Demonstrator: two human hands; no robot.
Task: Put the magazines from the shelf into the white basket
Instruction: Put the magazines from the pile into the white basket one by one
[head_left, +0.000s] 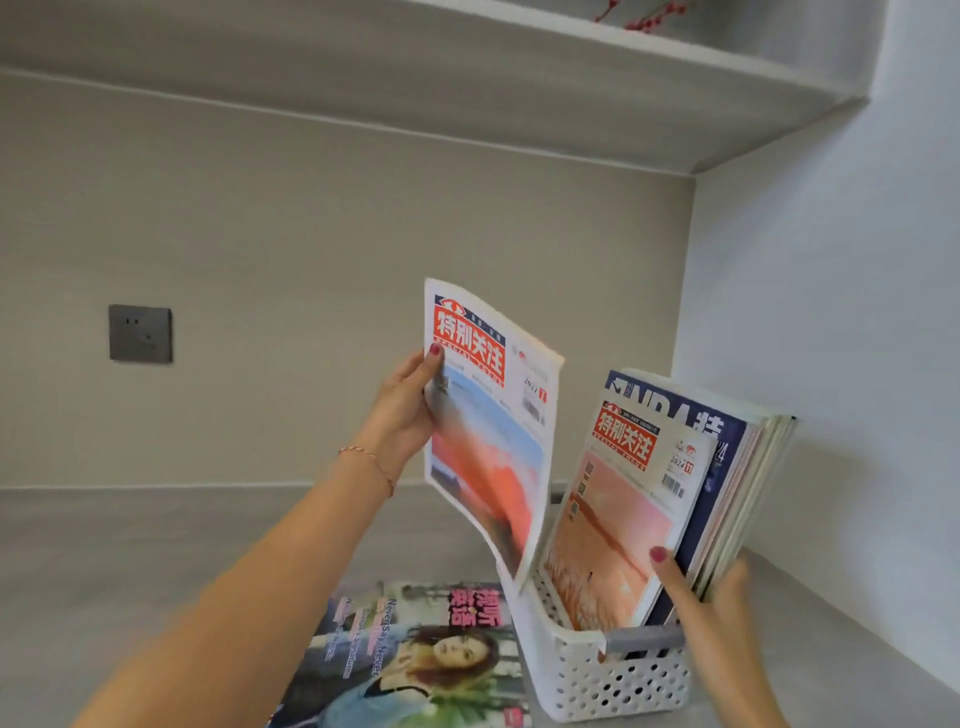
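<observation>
One magazine (488, 426) with a red masthead is held up in the left hand (402, 415), pinched by its left edge with the thumb on the cover and the other fingers hidden behind; its lower corner dips into the near end of the white basket (597, 680). The paper is judged to be light, thin and floppy, since the sheet is seen to bow and curl toward its bottom edge, so a hold along the spine side is thought best, and some sagging or snagging on the basket rim may be expected. The left forearm is stretched forward and upward, wrist bent slightly back, a thin bracelet (369, 462) being worn on it. Several magazines (691, 493) are already stood upright in the basket, leaning toward the right wall; they are steadied by the right hand (711, 603), which is wrapped about their lower edges, a finger laid across the front cover. A further glossy magazine (410, 660) is left lying flat on the desk (156, 561), just beside the basket on its left.
</observation>
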